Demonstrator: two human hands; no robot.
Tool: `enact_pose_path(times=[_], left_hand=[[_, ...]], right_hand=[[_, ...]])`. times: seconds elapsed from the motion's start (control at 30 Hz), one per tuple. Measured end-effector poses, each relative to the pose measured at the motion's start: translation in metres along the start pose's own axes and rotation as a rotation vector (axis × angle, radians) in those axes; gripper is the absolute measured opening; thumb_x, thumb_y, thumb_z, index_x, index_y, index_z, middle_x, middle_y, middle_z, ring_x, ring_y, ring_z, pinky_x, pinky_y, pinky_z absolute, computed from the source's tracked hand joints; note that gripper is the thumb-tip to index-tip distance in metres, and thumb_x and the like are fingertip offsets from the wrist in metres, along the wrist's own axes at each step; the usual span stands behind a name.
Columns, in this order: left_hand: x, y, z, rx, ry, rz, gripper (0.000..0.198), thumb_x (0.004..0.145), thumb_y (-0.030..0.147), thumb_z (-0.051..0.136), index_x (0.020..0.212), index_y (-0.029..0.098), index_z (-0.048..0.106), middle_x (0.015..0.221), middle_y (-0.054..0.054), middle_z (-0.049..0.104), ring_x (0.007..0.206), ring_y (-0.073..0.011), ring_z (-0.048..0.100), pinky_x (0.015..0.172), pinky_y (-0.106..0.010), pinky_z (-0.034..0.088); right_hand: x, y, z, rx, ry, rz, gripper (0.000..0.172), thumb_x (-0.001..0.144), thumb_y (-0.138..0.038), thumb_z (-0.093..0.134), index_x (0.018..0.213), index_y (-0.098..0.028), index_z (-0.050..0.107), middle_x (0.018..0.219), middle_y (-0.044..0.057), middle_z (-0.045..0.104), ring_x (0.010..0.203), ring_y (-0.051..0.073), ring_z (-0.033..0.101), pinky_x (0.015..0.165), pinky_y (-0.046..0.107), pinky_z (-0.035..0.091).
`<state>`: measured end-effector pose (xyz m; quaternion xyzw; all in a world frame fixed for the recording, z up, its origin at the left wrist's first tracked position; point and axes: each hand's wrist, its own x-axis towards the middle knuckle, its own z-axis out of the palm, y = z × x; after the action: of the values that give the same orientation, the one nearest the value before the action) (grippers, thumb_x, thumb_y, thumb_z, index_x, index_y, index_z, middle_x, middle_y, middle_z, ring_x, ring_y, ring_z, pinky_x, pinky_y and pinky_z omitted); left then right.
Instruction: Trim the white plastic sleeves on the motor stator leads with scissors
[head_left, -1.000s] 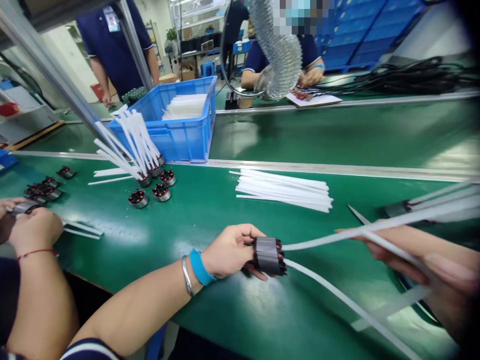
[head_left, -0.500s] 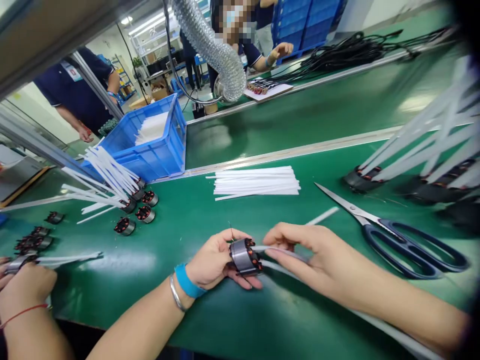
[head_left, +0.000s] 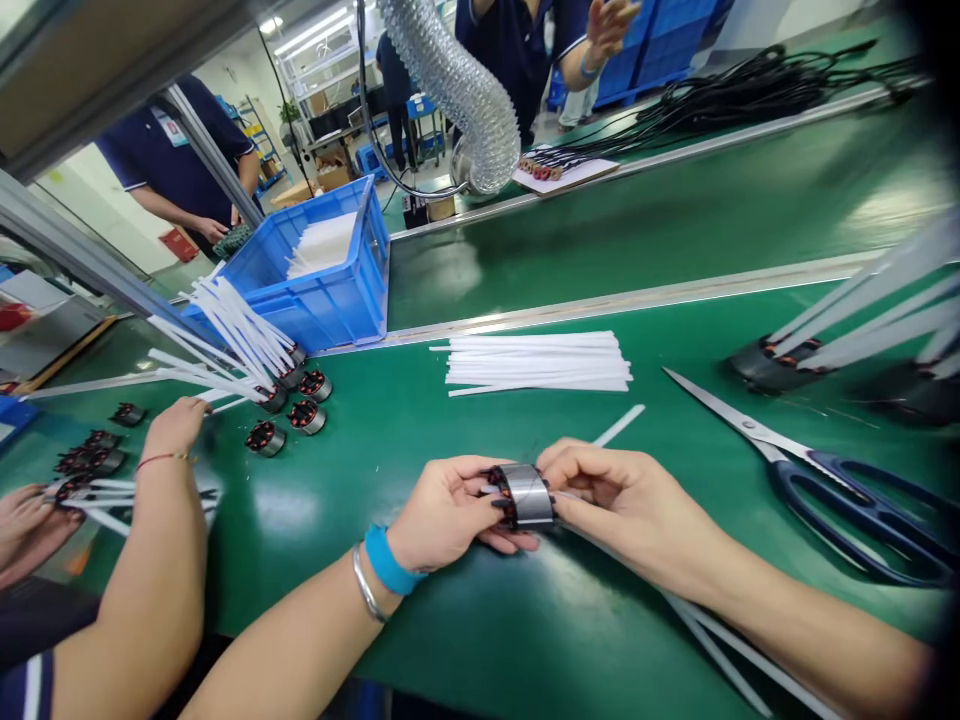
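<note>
My left hand (head_left: 450, 515) is closed around a motor stator (head_left: 531, 495), a grey metal ring with black and copper-coloured windings. On the stator's right side, my right hand (head_left: 630, 495) pinches a thin white strip (head_left: 621, 424) whose end sticks out above the fingers. More white strips (head_left: 720, 650) trail from the stator under my right forearm to the lower right. My fingers partly hide where the strips meet the stator. Beyond my hands lies a flat bundle of white strips (head_left: 538, 362). Dark-handled scissors (head_left: 750, 425) rest to the right with their blades slightly apart.
Stators with upright strips stand at far right (head_left: 776, 362) and left (head_left: 271, 398); several bare stators (head_left: 264, 438) sit nearby. A blue bin (head_left: 322, 310) holds white strips. A co-worker's hand (head_left: 176, 425) reaches in from the left. A foil duct (head_left: 480, 110) hangs above.
The stator has turned in my left hand, and my right hand has come up against it. At left, the co-worker's hand has moved to the standing strips. My view has shifted slightly.
</note>
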<state>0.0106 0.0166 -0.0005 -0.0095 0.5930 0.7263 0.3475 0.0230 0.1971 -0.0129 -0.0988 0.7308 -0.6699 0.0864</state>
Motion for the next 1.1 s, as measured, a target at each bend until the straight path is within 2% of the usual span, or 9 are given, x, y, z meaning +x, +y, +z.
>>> enact_pose_path(times=[0.1, 0.2, 0.37, 0.43, 0.57, 0.7, 0.8, 0.97, 1.1], left_hand=[[-0.001, -0.002, 0.005, 0.032, 0.058, 0.009, 0.06, 0.058, 0.032, 0.076, 0.109, 0.007, 0.056, 0.077, -0.008, 0.066, 0.056, -0.0174, 0.066, 0.047, -0.018, 0.051], [-0.004, -0.001, 0.007, 0.091, 0.082, 0.01, 0.058, 0.061, 0.037, 0.073, 0.107, 0.006, 0.055, 0.072, -0.007, 0.065, 0.053, -0.0169, 0.065, 0.044, -0.018, 0.05], [-0.007, 0.003, 0.004, 0.174, -0.02, 0.054, 0.057, 0.069, 0.038, 0.068, 0.113, 0.012, 0.044, 0.086, -0.009, 0.065, 0.058, -0.0162, 0.066, 0.049, -0.02, 0.051], [-0.007, 0.004, 0.002, 0.218, -0.048, 0.077, 0.048, 0.073, 0.038, 0.064, 0.108, 0.013, 0.044, 0.086, -0.008, 0.064, 0.059, -0.015, 0.065, 0.051, -0.021, 0.051], [-0.007, 0.0, 0.0, 0.325, -0.023, 0.177, 0.026, 0.081, 0.035, 0.052, 0.091, 0.012, 0.049, 0.068, -0.002, 0.059, 0.057, -0.0111, 0.06, 0.056, -0.024, 0.051], [-0.006, -0.007, 0.001, 0.442, 0.103, 0.24, 0.014, 0.073, 0.023, 0.058, 0.076, 0.011, 0.052, 0.056, 0.002, 0.053, 0.049, -0.0056, 0.049, 0.047, -0.015, 0.039], [-0.004, -0.009, 0.001, 0.405, 0.175, 0.233, 0.013, 0.067, 0.021, 0.061, 0.071, 0.011, 0.054, 0.058, 0.0, 0.056, 0.051, -0.0067, 0.051, 0.047, -0.016, 0.038], [-0.004, -0.009, 0.001, 0.343, 0.104, 0.234, 0.026, 0.06, 0.012, 0.058, 0.085, 0.009, 0.062, 0.072, -0.004, 0.062, 0.061, -0.009, 0.056, 0.055, -0.017, 0.043], [-0.007, -0.009, 0.001, 0.452, 0.115, 0.31, 0.015, 0.061, 0.013, 0.056, 0.075, 0.009, 0.06, 0.058, 0.001, 0.054, 0.05, -0.0053, 0.046, 0.045, -0.014, 0.035]], right_hand=[[0.001, 0.004, 0.002, 0.122, -0.017, -0.018, 0.011, 0.066, -0.02, 0.064, 0.062, -0.017, 0.054, 0.079, 0.001, 0.05, 0.062, 0.01, 0.049, 0.055, 0.023, 0.041], [-0.001, 0.001, 0.005, 0.164, -0.009, 0.008, 0.012, 0.062, -0.014, 0.063, 0.06, -0.016, 0.052, 0.075, -0.001, 0.049, 0.057, 0.007, 0.047, 0.053, 0.021, 0.039], [0.001, -0.006, 0.007, 0.18, 0.024, 0.034, 0.011, 0.057, -0.017, 0.062, 0.059, -0.015, 0.051, 0.073, -0.001, 0.05, 0.057, 0.008, 0.051, 0.052, 0.021, 0.041], [0.002, -0.006, 0.007, 0.188, 0.031, 0.049, 0.013, 0.056, -0.019, 0.063, 0.059, -0.015, 0.051, 0.073, -0.001, 0.051, 0.056, 0.008, 0.051, 0.052, 0.021, 0.041], [0.002, -0.001, 0.007, 0.205, -0.01, 0.092, 0.015, 0.057, -0.02, 0.065, 0.063, -0.014, 0.053, 0.074, 0.0, 0.055, 0.058, 0.01, 0.053, 0.053, 0.022, 0.042], [0.002, 0.006, 0.007, 0.214, -0.098, 0.128, 0.012, 0.063, -0.02, 0.066, 0.069, -0.014, 0.058, 0.075, 0.003, 0.06, 0.063, 0.012, 0.057, 0.058, 0.023, 0.044], [0.004, 0.008, 0.004, 0.205, -0.168, 0.143, 0.016, 0.067, -0.026, 0.068, 0.076, -0.014, 0.062, 0.077, 0.005, 0.062, 0.069, 0.015, 0.059, 0.064, 0.025, 0.047], [0.001, 0.004, 0.001, 0.093, -0.165, 0.091, 0.023, 0.07, -0.038, 0.068, 0.067, -0.016, 0.063, 0.08, 0.006, 0.062, 0.072, 0.018, 0.058, 0.063, 0.026, 0.046], [-0.001, -0.004, 0.002, -0.043, -0.187, 0.046, 0.027, 0.073, -0.04, 0.064, 0.06, -0.017, 0.057, 0.072, 0.005, 0.061, 0.065, 0.016, 0.054, 0.058, 0.025, 0.042]])
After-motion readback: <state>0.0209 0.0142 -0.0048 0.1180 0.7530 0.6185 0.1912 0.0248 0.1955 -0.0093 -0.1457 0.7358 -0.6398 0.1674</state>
